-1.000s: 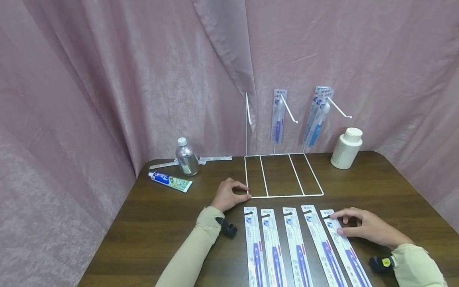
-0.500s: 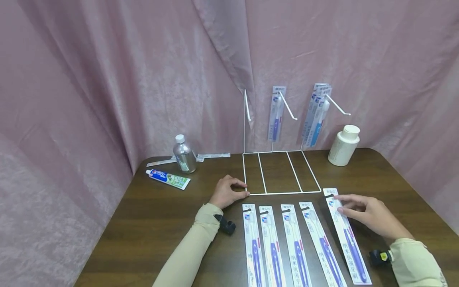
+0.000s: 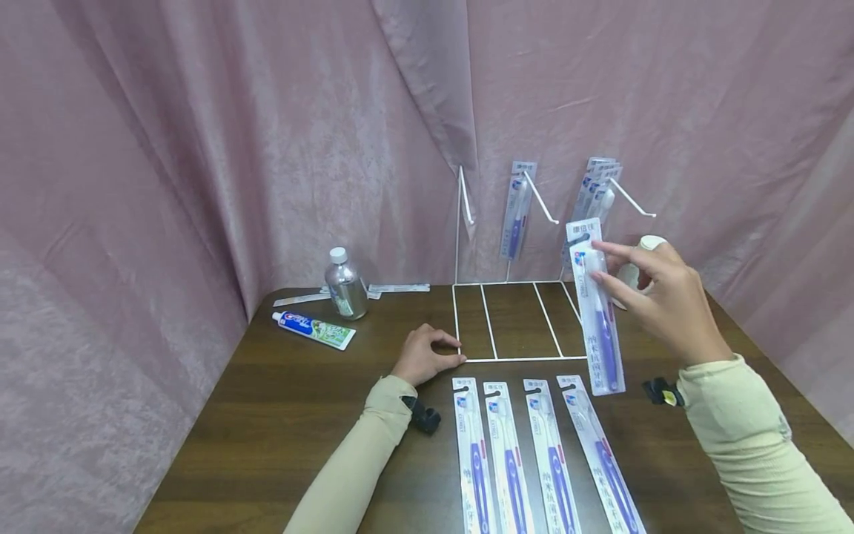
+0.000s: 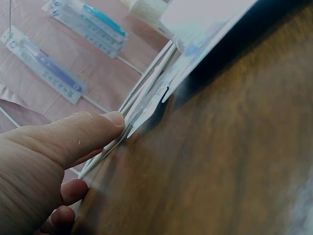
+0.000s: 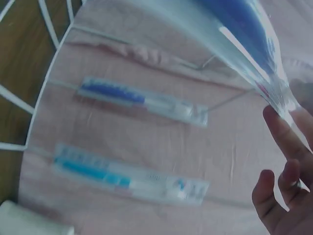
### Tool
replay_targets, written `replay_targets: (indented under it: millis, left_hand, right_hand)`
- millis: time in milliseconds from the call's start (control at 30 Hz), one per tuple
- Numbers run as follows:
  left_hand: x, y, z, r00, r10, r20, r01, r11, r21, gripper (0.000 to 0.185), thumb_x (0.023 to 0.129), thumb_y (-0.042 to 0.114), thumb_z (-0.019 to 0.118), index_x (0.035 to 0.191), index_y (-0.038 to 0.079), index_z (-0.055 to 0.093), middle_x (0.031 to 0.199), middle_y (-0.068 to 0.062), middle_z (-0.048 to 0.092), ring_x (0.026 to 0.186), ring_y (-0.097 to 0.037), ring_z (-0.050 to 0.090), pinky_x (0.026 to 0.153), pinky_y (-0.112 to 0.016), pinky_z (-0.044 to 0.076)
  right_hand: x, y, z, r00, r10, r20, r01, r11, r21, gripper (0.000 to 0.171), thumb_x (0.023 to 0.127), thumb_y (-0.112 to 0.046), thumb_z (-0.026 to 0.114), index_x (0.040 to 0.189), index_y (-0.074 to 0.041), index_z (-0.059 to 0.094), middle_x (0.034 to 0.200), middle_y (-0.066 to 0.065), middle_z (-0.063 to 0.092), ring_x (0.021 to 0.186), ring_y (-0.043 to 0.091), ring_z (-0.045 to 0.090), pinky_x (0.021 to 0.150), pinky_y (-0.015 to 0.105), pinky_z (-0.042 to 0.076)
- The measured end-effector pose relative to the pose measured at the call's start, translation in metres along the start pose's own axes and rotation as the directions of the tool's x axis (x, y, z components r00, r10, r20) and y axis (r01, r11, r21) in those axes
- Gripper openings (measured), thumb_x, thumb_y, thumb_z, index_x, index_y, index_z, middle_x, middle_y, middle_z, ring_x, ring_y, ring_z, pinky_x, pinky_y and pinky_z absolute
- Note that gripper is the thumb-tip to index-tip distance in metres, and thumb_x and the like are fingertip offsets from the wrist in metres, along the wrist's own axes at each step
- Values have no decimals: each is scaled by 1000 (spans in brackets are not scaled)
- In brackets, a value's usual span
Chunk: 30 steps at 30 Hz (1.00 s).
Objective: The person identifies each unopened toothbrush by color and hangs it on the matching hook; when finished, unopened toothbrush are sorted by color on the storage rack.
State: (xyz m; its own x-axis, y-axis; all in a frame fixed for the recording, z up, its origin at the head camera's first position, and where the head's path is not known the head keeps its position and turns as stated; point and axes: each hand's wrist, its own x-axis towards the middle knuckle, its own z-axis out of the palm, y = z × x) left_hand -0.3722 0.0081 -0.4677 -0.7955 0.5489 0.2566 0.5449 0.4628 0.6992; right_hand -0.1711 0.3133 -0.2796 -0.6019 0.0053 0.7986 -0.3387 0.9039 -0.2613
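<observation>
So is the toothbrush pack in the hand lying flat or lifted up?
Lifted up. The right hand pinches the toothbrush pack near its top, so it hangs above the table, near the wire rack.

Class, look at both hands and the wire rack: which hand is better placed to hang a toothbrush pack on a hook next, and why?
Probably the right hand: it pinches a toothbrush pack upright in the air, close to the rack's hooks. The left hand rests on the table, gripping the rack's base, apparently steadying it.
</observation>
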Motion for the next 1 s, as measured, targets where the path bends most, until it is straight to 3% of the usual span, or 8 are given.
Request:
replay_targets:
  millis: [167, 400, 600, 733, 867, 1000]
  left_hand:
    - [0, -2, -2, 1000, 5, -14, -5, 1000, 5, 26, 78, 36, 93, 100, 26, 84, 99, 4, 61, 99, -21, 55, 90, -39, 44]
    - [0, 1, -3, 1000, -13, 18, 13, 1000, 16, 28, 79, 40, 92, 102, 27, 84, 102, 4, 62, 103, -21, 55, 93, -39, 45]
    - [-1, 0, -3, 1000, -24, 20, 24, 1000, 16, 27, 79, 40, 93, 101, 28, 84, 103, 5, 62, 103, -20, 56, 92, -39, 45]
    - [-2, -2, -2, 1000, -26, 10, 26, 999, 36, 27, 78, 41, 93, 100, 29, 85, 103, 6, 62, 103, -19, 56, 92, -38, 45]
    - [-2, -1, -1, 1000, -28, 9, 28, 998, 53, 27, 78, 41, 93, 101, 30, 84, 102, 7, 62, 102, -17, 56, 91, -35, 44]
    - [-3, 2, -4, 999, -35, 12, 35, 998, 46, 26, 78, 41, 93, 100, 29, 84, 101, 8, 61, 100, -14, 54, 88, -32, 44]
  right_hand:
    - [25, -11, 20, 999, 27, -38, -25, 999, 38, 44, 83, -2, 88, 125, -11, 78, 85, 4, 70, 75, 10, 42, 65, 22, 31]
    - [36, -15, 44, 994, 100, -45, -97, 993, 60, 40, 85, -9, 89, 124, -12, 79, 88, 8, 75, 74, 14, 39, 63, 25, 28]
    - [54, 4, 78, 984, 165, -59, -163, 986, 36, 36, 87, -15, 88, 119, -2, 78, 94, 17, 77, 75, 19, 39, 66, 30, 28]
    - [76, 23, 106, 971, 226, -82, -224, 974, 37, 38, 89, -17, 87, 119, 2, 75, 104, 23, 77, 80, 32, 48, 72, 40, 34]
    - [96, 38, 128, 954, 277, -111, -274, 961, 48, 38, 90, -19, 86, 118, 3, 72, 110, 23, 76, 93, 45, 59, 83, 53, 40]
    - [108, 46, 142, 941, 308, -140, -304, 951, 48, 40, 90, -22, 86, 120, -2, 70, 108, 21, 77, 95, 47, 64, 85, 55, 42]
